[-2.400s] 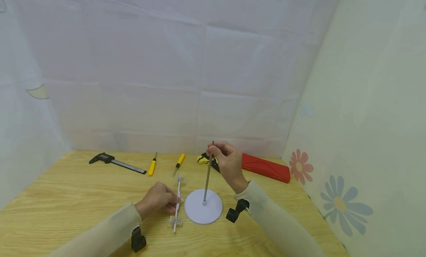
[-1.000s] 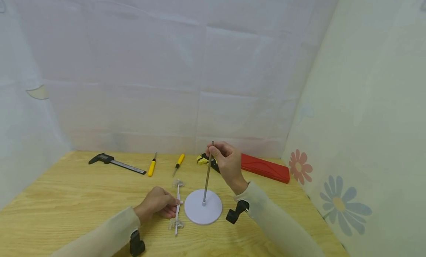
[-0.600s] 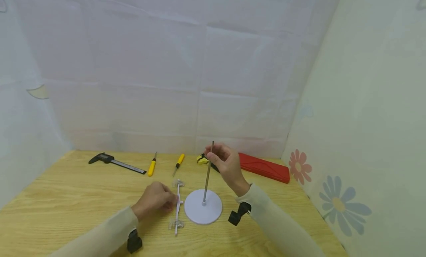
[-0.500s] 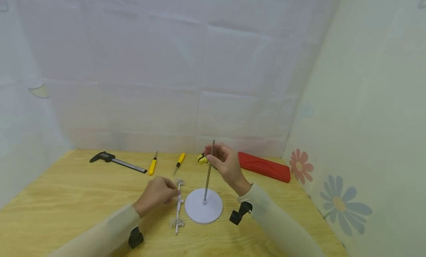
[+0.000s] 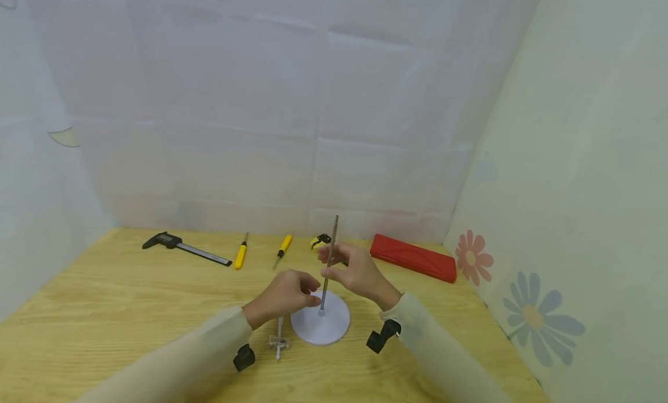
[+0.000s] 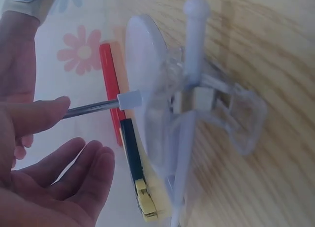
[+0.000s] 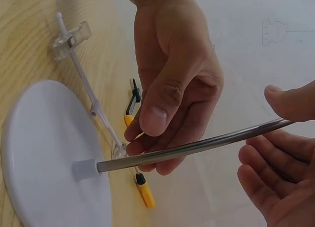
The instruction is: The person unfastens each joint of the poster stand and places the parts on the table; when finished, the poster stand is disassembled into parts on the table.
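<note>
- Metal rod [image 5: 329, 264] stands near upright in the white socket at the centre of the round white base [image 5: 334, 329]; base sits flat on the table [image 5: 130, 310], so the stand carries itself.
- Right hand [image 5: 355, 272] grip: thumb and fingertips pinch the rod at mid-height. Reads as steadying it, or turning it in the socket; can't tell which.
- Right wrist view: thumb [image 7: 290, 101] sits on top of the rod [image 7: 197, 147], other fingers open below it. Light hold, not a fist.
- Left hand [image 5: 284, 296] grip: fingers loosely curled, tips just beside the lower rod near the base. Left wrist view shows one fingertip [image 6: 47, 111] at the rod [image 6: 91, 108]; touching or just short of it, can't tell. It grips nothing that I can see.
- Likely there to brace the low end while the right hand works higher up.
- White clip arm [image 5: 279, 333] with clear plastic clips lies flat on the table just left of the base, partly under the left hand; near clip visible [image 6: 236, 123]. Parked within reach, not attached to the rod.
- Back row, well apart from the hands: digital caliper [image 5: 185, 247], two yellow screwdrivers [image 5: 240, 254] [image 5: 282, 249], a yellow-black tool [image 5: 319, 240], red case [image 5: 413, 258].
</note>
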